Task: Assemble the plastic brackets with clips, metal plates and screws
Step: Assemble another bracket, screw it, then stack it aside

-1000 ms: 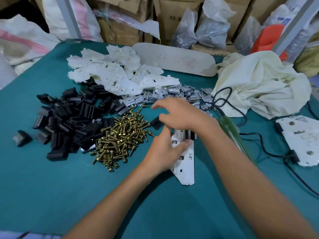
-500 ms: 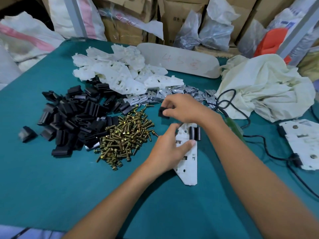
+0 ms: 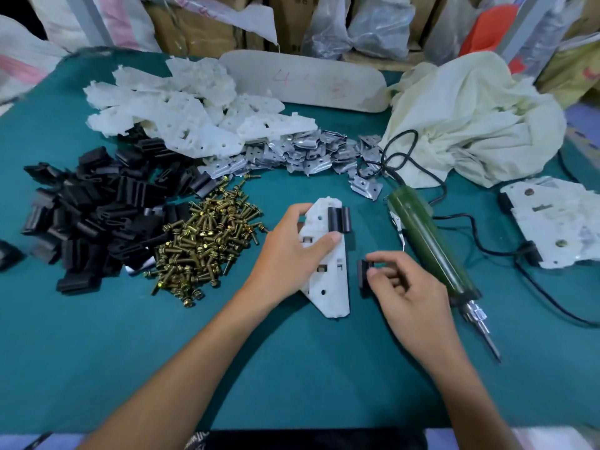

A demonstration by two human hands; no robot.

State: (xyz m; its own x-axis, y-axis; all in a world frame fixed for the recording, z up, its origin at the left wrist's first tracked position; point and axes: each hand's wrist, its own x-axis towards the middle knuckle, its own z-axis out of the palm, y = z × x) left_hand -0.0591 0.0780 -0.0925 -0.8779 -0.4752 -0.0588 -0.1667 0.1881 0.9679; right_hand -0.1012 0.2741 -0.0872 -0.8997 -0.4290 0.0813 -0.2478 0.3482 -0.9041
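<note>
1. Bench: flat, w/ a teal cover.
2. White bracket: hard plastic, flat, long, one slanted end, small round & square holes. It lies mid-bench.
3. Left hand grips the bracket's 9 o'clock side, fingers curled over the top & thumb pressed flat on it.
4. Fitted clip: black, smooth, blocky. It sits on the bracket's 1 o'clock edge.
5. Right hand pinches a loose clip, same black plastic, just beside the bracket at 3 o'clock w/ a small gap. The hands are apart.
6. Clip pile: black, heaped at 9 o'clock.
7. Screws: shiny yellow metal w/ washers, between the clip pile & the bracket.
8. Metal plates: thin, silver, bent, w/ holes, at 12 o'clock.
9. Bracket pile: white, at 11 o'clock.
10. Screwdriver: green tube body, metal tip, black cord, at 3 o'clock.
11. Cloth: cream, crumpled, at 1 o'clock.
12. Board: pale, round ends, at 12 o'clock. Red writing starts w/ "4", the rest is too faint to read.
</note>
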